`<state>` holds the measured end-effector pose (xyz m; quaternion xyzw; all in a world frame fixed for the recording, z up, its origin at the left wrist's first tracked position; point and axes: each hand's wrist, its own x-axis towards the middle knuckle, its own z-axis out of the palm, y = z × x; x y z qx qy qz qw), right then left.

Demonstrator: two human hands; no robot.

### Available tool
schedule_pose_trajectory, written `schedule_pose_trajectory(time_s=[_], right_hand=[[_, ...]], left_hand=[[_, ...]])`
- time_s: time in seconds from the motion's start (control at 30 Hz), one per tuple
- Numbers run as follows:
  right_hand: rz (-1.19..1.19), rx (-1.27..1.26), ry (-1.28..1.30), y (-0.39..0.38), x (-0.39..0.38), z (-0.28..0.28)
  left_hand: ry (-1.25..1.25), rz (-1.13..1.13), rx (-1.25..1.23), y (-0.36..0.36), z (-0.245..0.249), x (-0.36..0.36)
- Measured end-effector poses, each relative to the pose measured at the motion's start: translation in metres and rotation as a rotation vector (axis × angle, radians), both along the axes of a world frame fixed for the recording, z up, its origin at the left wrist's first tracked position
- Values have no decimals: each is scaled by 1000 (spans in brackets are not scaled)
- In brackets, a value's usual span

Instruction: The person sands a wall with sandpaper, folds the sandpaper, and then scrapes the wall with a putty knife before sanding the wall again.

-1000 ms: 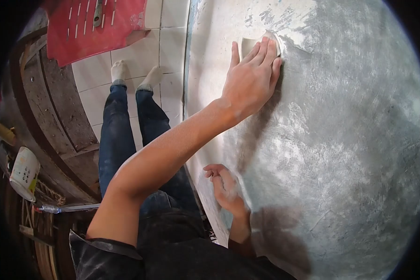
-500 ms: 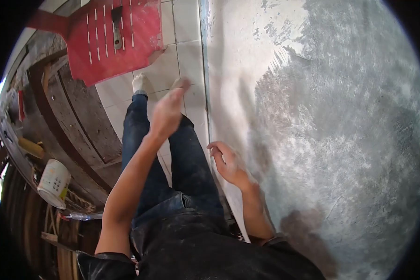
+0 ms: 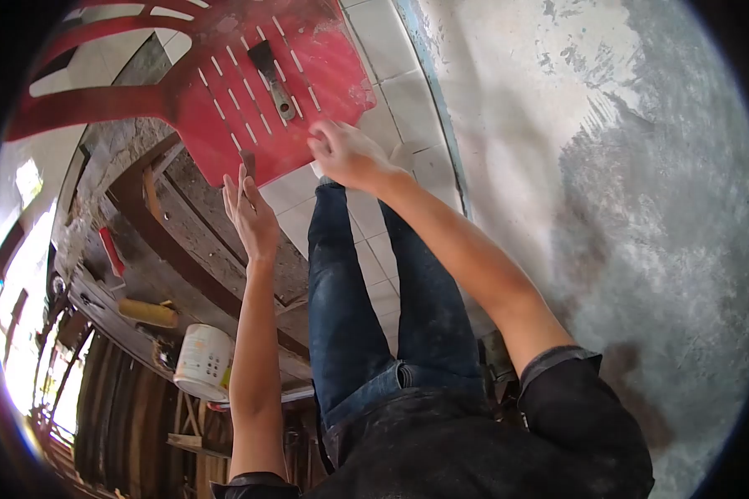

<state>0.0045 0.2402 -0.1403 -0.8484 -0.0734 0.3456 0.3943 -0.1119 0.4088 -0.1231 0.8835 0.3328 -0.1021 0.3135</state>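
Observation:
My left hand (image 3: pixel 255 226) is raised at the near left corner of a red plastic chair seat (image 3: pixel 216 158). A small flat brownish blade-like piece (image 3: pixel 247 160) sticks up from its fingers; its lower part is hidden. My right hand (image 3: pixel 354 155), slightly blurred, is over the seat's near right edge, its fingers curled inward. Whether anything is inside them I cannot make out. Beyond both hands a putty knife (image 3: pixel 275 81), with a dark blade and a worn handle with a hole, lies on the slotted seat.
A wall (image 3: pixel 641 216) patched with grey and white coating rises at right, beside a tiled floor (image 3: pixel 412 108). At left are dark wooden boards (image 3: pixel 204 208), a paint roller (image 3: pixel 148 313), a white bucket (image 3: pixel 204 360) and a red-handled tool (image 3: pixel 111 251).
The view has swung left, bringing the chair closer. My left hand has moved left to the seat's corner. My right hand has gone from beside the wall forward to the seat edge, fingers curling.

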Motion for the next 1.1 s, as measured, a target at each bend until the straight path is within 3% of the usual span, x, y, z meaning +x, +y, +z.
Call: schedule_pose_trajectory(time_s=[0.1,0.2,0.33,0.43,0.5,0.57,0.67,0.73,0.77,0.83,0.9,0.97,1.0,1.1], right_hand=[[-120,-30,-95,63,20,-21],[-123,-211,-217,101,30,-47],[45,-415,-233,117,41,-90],[85,-406,-241,112,44,-95],[-9,-291,-47,95,43,-89],[-98,-181,149,73,33,-74],[-143,-56,71,-1,8,-30],[-410,-14,285,-52,-15,4],[-638,31,528,-75,-21,27],[-917,110,625,-119,-35,88],[-852,177,425,-164,-49,118],[-941,223,229,-186,-50,156],[-982,233,161,-191,-47,173],[-1069,183,192,-194,-29,205]], left_hand=[[54,-25,-68,14,-5,5],[120,-74,-191,15,-14,7],[181,-142,-443,6,-36,9],[211,-300,-459,0,-43,12],[177,-347,-455,-6,-60,14],[145,-381,-497,-17,-56,30],[179,-428,-484,-35,-74,48],[262,-457,-429,-50,-79,55],[314,-474,-397,-57,-75,61],[348,-497,-319,-57,-94,57],[402,-523,-345,-53,-89,59],[421,-516,-289,-60,-83,53],[524,-616,-254,-57,-89,54],[493,-578,-259,-58,-90,53]])
